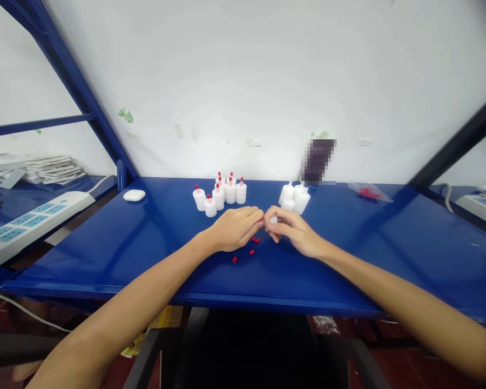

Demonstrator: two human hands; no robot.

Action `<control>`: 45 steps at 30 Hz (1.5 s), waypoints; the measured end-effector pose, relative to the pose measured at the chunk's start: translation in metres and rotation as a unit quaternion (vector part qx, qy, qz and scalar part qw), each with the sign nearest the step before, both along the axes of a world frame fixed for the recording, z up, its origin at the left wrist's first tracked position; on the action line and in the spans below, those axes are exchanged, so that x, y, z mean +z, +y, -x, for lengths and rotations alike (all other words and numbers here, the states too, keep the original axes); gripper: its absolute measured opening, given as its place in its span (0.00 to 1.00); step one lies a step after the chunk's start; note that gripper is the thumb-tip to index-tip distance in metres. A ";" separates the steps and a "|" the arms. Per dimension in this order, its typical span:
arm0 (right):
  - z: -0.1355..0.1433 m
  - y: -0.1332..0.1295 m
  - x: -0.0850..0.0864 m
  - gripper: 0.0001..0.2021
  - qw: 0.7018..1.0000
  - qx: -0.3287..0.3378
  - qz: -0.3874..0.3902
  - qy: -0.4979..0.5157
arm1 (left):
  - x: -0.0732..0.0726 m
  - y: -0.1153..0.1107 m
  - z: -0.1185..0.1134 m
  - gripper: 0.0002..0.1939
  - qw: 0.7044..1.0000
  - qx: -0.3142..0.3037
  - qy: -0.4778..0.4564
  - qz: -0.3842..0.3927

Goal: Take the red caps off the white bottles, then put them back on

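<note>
My left hand [238, 227] is closed, its fingertips pinching a small red cap [261, 220] that barely shows. Touching or nearly touching it, my right hand [294, 229] is closed around a small white bottle [274, 220], mostly hidden by the fingers. Several loose red caps [251, 252] lie on the blue table just below the hands. Behind my left hand stands a group of white bottles [230, 193] with red caps on their tips. Beyond my right hand is a cluster of white bottles [302, 201] with bare white nozzles.
A clear plastic bag [383, 193] with red caps lies at the back right of the blue table [146, 259]. A phone [318, 161] leans on the wall. A white case [134, 195] sits back left, and a power strip [71, 202] lies beyond the left frame post.
</note>
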State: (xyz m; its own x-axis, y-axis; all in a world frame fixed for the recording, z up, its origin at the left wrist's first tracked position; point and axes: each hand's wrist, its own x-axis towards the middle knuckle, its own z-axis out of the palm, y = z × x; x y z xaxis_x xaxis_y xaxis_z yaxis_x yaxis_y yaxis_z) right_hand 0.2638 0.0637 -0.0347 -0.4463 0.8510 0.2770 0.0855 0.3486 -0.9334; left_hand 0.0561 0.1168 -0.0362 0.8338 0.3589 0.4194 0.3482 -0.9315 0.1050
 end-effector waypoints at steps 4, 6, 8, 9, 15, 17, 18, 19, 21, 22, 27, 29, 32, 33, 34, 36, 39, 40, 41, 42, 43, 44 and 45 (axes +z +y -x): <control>0.001 -0.001 -0.002 0.15 0.999 0.010 0.040 0.000 | -0.002 -0.002 -0.003 0.16 0.999 -0.035 -0.001 0.037; 0.001 -0.002 -0.005 0.17 0.998 0.021 0.055 0.000 | -0.003 -0.004 -0.005 0.14 0.998 -0.045 0.012 0.048; 0.000 -0.002 -0.007 0.17 0.997 0.027 0.070 0.011 | -0.003 -0.005 -0.007 0.13 0.997 -0.053 0.019 0.054; 0.000 -0.002 -0.007 0.18 0.997 0.027 0.077 0.018 | -0.002 -0.006 -0.008 0.13 0.997 -0.058 0.020 0.056; -0.002 -0.003 0.000 0.17 0.999 -0.004 0.048 0.005 | 0.002 -0.006 -0.010 0.14 0.992 -0.080 -0.022 0.095; -0.001 -0.003 0.000 0.18 1.000 -0.017 0.025 -0.002 | 0.001 -0.007 -0.012 0.15 0.985 -0.096 -0.050 0.137; 0.000 -0.004 0.000 0.20 1.000 -0.025 0.017 -0.005 | 0.000 -0.008 -0.014 0.15 0.979 -0.107 -0.065 0.161; 0.001 -0.004 -0.001 0.21 0.999 -0.033 0.010 -0.007 | -0.002 -0.009 -0.016 0.15 0.973 -0.119 -0.079 0.182; 0.003 -0.003 -0.002 0.25 0.998 -0.057 -0.009 -0.003 | -0.003 -0.012 -0.019 0.17 0.963 -0.118 -0.116 0.214; 0.003 -0.002 -0.003 0.27 0.997 -0.074 -0.023 0.004 | -0.003 -0.012 -0.020 0.18 0.959 -0.104 -0.136 0.224; -0.018 0.010 0.000 0.22 0.968 -0.194 -0.158 -0.026 | 0.010 -0.002 -0.006 0.19 0.978 -0.032 -0.129 0.164; -0.034 0.017 0.003 0.11 0.939 -0.224 -0.243 -0.097 | 0.014 0.007 0.004 0.17 0.995 -0.018 -0.056 0.082; -0.056 0.027 0.005 0.11 0.867 -0.267 -0.360 -0.216 | 0.013 0.017 0.017 0.18 0.998 0.014 0.055 0.003; -0.061 0.030 0.005 0.13 0.845 -0.280 -0.379 -0.253 | 0.011 0.018 0.020 0.19 0.997 0.025 0.077 -0.005; -0.065 0.032 0.004 0.15 0.826 -0.289 -0.390 -0.286 | 0.010 0.019 0.022 0.19 0.995 0.035 0.093 -0.007; -0.071 0.035 0.003 0.17 0.801 -0.297 -0.397 -0.336 | 0.009 0.019 0.025 0.20 0.993 0.054 0.104 -0.007; -0.074 0.038 0.002 0.16 0.778 -0.300 -0.403 -0.377 | 0.014 0.020 0.030 0.21 0.992 0.083 0.090 -0.029; -0.074 0.038 0.001 0.15 0.772 -0.303 -0.405 -0.385 | 0.018 0.022 0.033 0.21 0.991 0.101 0.074 -0.050; -0.074 0.038 0.001 0.15 0.767 -0.306 -0.405 -0.393 | 0.021 0.024 0.037 0.20 0.987 0.130 0.052 -0.074; -0.073 0.038 0.001 0.14 0.762 -0.308 -0.404 -0.401 | 0.026 0.027 0.042 0.20 0.980 0.169 0.026 -0.099; -0.073 0.038 0.001 0.14 0.758 -0.308 -0.403 -0.410 | 0.030 0.030 0.047 0.19 0.969 0.217 0.000 -0.119; -0.073 0.038 0.001 0.14 0.754 -0.307 -0.401 -0.420 | 0.035 0.033 0.052 0.18 0.954 0.268 -0.022 -0.132; -0.073 0.037 0.001 0.14 0.751 -0.304 -0.399 -0.430 | 0.039 0.035 0.058 0.17 0.939 0.315 -0.036 -0.135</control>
